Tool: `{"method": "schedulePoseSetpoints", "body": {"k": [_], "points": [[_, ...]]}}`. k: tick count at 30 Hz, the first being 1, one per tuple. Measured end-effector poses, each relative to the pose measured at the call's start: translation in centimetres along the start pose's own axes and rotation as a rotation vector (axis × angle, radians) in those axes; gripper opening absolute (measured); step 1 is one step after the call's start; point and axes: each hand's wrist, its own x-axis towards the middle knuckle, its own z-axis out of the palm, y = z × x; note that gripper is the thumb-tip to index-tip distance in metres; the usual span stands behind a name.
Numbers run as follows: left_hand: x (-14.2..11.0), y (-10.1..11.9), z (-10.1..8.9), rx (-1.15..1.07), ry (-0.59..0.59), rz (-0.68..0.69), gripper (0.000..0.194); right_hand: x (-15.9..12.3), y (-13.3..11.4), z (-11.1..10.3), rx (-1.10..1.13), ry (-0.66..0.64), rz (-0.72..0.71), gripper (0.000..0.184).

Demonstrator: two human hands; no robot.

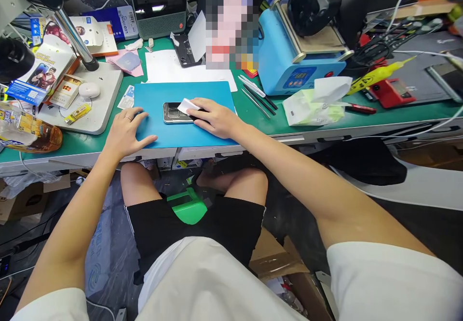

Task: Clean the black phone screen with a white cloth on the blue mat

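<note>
A smartphone (172,113) lies face up on the blue mat (195,140), its right part hidden under my right hand. My right hand (213,118) pinches a folded white tissue (186,105) over the phone's surface. Resting at the mat's left edge, my left hand (128,130) has its fingers spread and holds nothing. Between that hand and the phone is a strip of bare mat.
Tweezers and pens (257,96) lie right of the mat, beside a tissue pack (307,107) and a blue heating machine (285,58). A microscope base (104,84) and a drink bottle (31,130) stand left. Behind lies another phone part (186,53).
</note>
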Motion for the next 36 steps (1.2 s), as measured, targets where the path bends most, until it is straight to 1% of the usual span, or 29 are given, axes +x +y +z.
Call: {"method": "schedulePoseSetpoints", "body": {"k": [3, 9, 12, 18, 20, 22, 23, 25, 26, 28, 30, 31, 33, 34, 36], "points": [[0.0, 0.0, 0.0, 0.003, -0.015, -0.002, 0.086, 0.0, 0.2, 0.1, 0.006, -0.001, -0.022, 0.047], [0.1, 0.2, -0.1, 0.024, -0.035, -0.006, 0.087, -0.2, 0.5, 0.5, 0.037, 0.047, -0.065, 0.039], [0.1, 0.2, -0.1, 0.027, -0.044, -0.009, 0.087, -0.2, 0.5, 0.6, 0.043, 0.056, -0.078, 0.038], [0.0, 0.2, -0.7, 0.033, -0.082, -0.035, 0.091, 0.2, 0.2, 0.3, 0.035, -0.010, -0.129, 0.046], [0.9, 0.3, -1.1, 0.034, -0.117, -0.074, 0.095, 0.7, 0.2, 0.0, 0.037, -0.045, -0.151, 0.048], [2.6, 0.6, -1.3, 0.038, -0.155, -0.094, 0.102, 1.5, 0.4, -0.5, 0.048, -0.078, -0.201, 0.047], [3.7, 0.7, -1.3, 0.030, -0.189, -0.066, 0.107, 2.1, 0.5, -0.7, 0.056, -0.092, -0.233, 0.046], [6.3, 0.9, -1.0, 0.009, -0.245, 0.048, 0.114, 3.4, 0.9, -1.2, 0.070, -0.104, -0.297, 0.043], [7.6, 0.9, -0.7, 0.010, -0.263, 0.103, 0.110, 4.2, 1.2, -1.5, 0.074, -0.103, -0.331, 0.041], [9.8, 0.8, -0.1, -0.004, -0.289, 0.203, 0.090, 5.7, 1.8, -2.0, 0.059, -0.073, -0.397, 0.032], [11.2, 0.5, 0.7, -0.019, -0.268, 0.278, 0.077, 6.9, 2.4, -2.4, 0.007, -0.014, -0.447, 0.026], [11.6, 0.3, 1.0, -0.021, -0.251, 0.305, 0.071, 7.4, 2.6, -2.5, -0.019, 0.015, -0.461, 0.024], [11.9, 0.2, 1.6, -0.030, -0.185, 0.338, 0.064, 7.8, 2.7, -2.6, -0.041, 0.022, -0.476, 0.021], [12.0, 0.2, 1.9, -0.036, -0.144, 0.338, 0.063, 7.8, 2.6, -2.6, -0.033, 0.024, -0.491, 0.020], [12.0, 0.4, 2.2, -0.047, -0.113, 0.319, 0.058, 7.6, 2.0, -2.4, -0.022, 0.017, -0.480, 0.023]]}}
